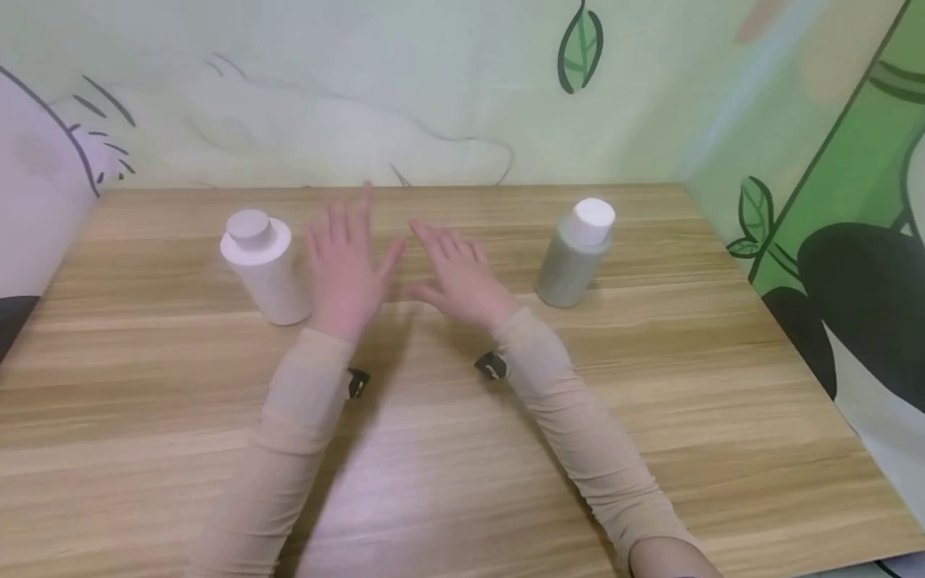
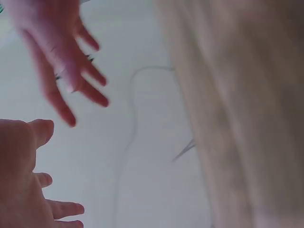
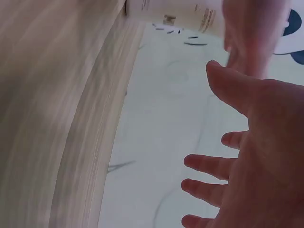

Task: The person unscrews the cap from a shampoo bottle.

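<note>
Wood-grain counter [image 1: 723,385] bearing a white bottle [image 1: 267,277], left of centre, and a white-capped grey bottle [image 1: 573,261], right of centre.

Both arms [image 1: 578,425] stretch forward, left hand [image 1: 347,277] and right hand [image 1: 468,279] just apart, fingers [image 1: 357,227] extended.

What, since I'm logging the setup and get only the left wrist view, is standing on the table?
Observer: The head view shows two bottles upright on the wooden table: a white bottle and a gray-green bottle.
Operator: Where exactly are they?
Observer: The white bottle is just left of the left hand; the gray-green bottle is to the right of the right hand.
Operator: Any print on the white bottle?
Observer: Yes, the right wrist view shows dark printed marks on its side, too small to read.
</note>
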Demonstrator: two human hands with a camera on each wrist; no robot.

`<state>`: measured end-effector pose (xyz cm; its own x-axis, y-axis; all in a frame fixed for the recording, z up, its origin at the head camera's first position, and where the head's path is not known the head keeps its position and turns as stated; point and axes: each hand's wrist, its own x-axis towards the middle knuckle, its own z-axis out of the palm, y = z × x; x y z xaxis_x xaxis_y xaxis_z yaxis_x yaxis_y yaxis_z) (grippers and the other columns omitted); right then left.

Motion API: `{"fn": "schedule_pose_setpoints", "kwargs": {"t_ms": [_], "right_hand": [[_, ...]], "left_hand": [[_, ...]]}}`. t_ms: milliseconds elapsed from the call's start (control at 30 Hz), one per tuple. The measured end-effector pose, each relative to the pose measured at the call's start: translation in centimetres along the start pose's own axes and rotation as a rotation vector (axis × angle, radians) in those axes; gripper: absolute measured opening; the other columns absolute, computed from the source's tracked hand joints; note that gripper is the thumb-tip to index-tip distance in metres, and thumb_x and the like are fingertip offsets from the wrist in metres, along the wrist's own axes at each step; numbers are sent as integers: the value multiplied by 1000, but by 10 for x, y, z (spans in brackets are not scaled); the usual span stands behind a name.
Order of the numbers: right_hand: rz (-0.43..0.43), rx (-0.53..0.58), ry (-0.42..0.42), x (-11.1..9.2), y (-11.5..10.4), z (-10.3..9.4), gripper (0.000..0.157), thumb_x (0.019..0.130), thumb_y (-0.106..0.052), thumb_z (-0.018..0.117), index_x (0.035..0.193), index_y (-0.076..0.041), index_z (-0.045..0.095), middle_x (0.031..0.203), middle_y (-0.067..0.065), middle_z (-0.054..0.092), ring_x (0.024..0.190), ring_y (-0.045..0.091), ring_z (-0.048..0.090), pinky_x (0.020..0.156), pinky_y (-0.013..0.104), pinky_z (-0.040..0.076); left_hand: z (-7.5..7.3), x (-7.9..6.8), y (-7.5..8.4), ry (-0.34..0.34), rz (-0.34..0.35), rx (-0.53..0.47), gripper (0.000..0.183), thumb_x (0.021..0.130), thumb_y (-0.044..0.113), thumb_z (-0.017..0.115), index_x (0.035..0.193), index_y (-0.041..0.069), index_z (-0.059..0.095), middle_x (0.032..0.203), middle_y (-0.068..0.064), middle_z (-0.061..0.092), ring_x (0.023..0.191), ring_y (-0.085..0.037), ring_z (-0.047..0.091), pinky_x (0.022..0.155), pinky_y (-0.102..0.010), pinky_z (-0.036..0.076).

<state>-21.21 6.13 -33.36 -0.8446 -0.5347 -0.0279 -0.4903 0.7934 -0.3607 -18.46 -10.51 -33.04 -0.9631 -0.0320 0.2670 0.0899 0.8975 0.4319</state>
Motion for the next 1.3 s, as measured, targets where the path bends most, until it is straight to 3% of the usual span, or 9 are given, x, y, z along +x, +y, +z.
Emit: {"fn": "schedule_pose_setpoints", "kwargs": {"t_ms": [167, 300, 467, 567, 700, 867, 1067, 1200, 1300], "right_hand": [[-29, 18, 19, -2, -10, 0, 86, 95, -48, 53, 157, -18, 2, 163, 8, 16, 150, 32, 14, 122, 55, 7], [-49, 62, 54, -1, -19, -4, 84, 95, -46, 54, 157, -18, 4, 162, 9, 19, 150, 31, 16, 122, 53, 9], [-72, 104, 97, 3, -31, -12, 82, 96, -42, 55, 156, -15, 7, 160, 10, 25, 149, 28, 22, 122, 51, 12], [-104, 131, 102, 10, -38, -14, 78, 96, -38, 55, 155, -11, 13, 159, 10, 28, 147, 26, 26, 123, 45, 15], [-156, 193, 73, 23, -49, -15, 69, 97, -32, 55, 152, -5, 24, 158, 10, 32, 146, 23, 30, 123, 34, 21], [-193, 239, 31, 37, -70, -14, 62, 98, -30, 54, 150, -5, 31, 156, 9, 36, 144, 21, 33, 121, 30, 25], [-199, 259, -7, 51, -91, -10, 57, 100, -29, 51, 149, -7, 32, 155, 7, 37, 143, 19, 35, 119, 28, 28], [-207, 272, -24, 58, -102, -7, 59, 99, -30, 52, 150, -8, 31, 155, 7, 38, 143, 19, 36, 118, 29, 30], [-233, 288, -26, 63, -108, -6, 60, 98, -31, 54, 150, -8, 31, 154, 7, 38, 142, 19, 37, 118, 31, 31]], "left_hand": [[-30, 1, -6, 91, -38, -70, 77, 98, 50, 45, 157, 21, 4, 163, -17, 10, 152, -35, 2, 122, -55, -2], [-65, -3, -21, 134, -54, -176, 82, 94, 49, 52, 157, 24, 4, 164, -8, 8, 152, -29, -3, 122, -53, -5], [-109, -14, -51, 16, -117, -390, 91, 89, 48, 62, 155, 35, 0, 165, 3, 1, 152, -24, -2, 120, -60, 3], [-122, -18, -72, -81, -175, -457, 94, 87, 48, 65, 152, 43, -3, 165, 3, 3, 152, -28, 4, 117, -67, 10], [-125, -21, -98, -200, -193, -439, 100, 84, 51, 68, 151, 47, -6, 164, -5, 11, 151, -34, 9, 111, -71, 16], [-121, -21, -126, -316, -180, -397, 106, 81, 51, 71, 151, 45, -9, 162, -14, 16, 148, -41, 17, 105, -74, 24], [-107, -18, -153, -450, -207, -452, 108, 81, 46, 74, 154, 36, -6, 162, -16, 16, 147, -41, 19, 107, -72, 24], [-91, -17, -166, -496, -215, -529, 106, 82, 40, 75, 156, 30, 0, 161, -15, 19, 147, -38, 21, 110, -70, 20], [-81, -16, -169, -494, -186, -588, 99, 83, 35, 75, 156, 31, 8, 160, -11, 26, 146, -36, 25, 112, -66, 24]]}}
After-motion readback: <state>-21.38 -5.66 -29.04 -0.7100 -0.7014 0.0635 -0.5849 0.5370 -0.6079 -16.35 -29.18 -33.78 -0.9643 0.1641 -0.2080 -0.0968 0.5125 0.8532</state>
